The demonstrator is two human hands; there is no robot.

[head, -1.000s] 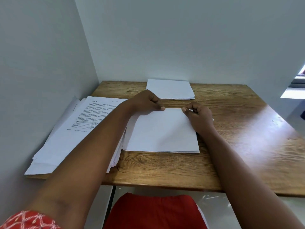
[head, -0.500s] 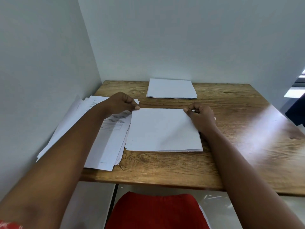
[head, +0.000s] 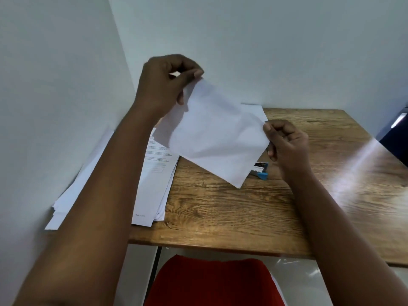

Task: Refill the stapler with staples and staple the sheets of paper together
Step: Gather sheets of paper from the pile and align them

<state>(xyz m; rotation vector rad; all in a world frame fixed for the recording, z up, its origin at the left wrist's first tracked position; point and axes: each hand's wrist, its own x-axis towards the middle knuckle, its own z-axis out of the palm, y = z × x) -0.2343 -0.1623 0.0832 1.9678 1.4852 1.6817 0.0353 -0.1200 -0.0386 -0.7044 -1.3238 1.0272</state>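
The left hand (head: 164, 85) is pinching the upper corner of a set of blank white paper sheets (head: 212, 133), its grip clamped on the paper between thumb and fingertips. The right hand (head: 287, 144) is pinching the sheets' right corner, its grip likewise clamped on the edge. Between the two hands the sheets are hanging tilted in the air, raised clear of the brown wood-grain surface (head: 220, 208), with the left corner higher than the right and the lowest corner pointing down toward the surface. Just under that lowest corner, a blue and silver stapler (head: 260, 170) is lying on the surface, mostly hidden by the sheets; whether it is open cannot be told. Left of the stapler, a loose pile of printed white pages (head: 154, 180) is lying along the surface's left edge beside the pale wall, partly overhanging the near edge. Behind the held sheets, the corner of another white stack (head: 258, 112) is showing at the back of the surface.
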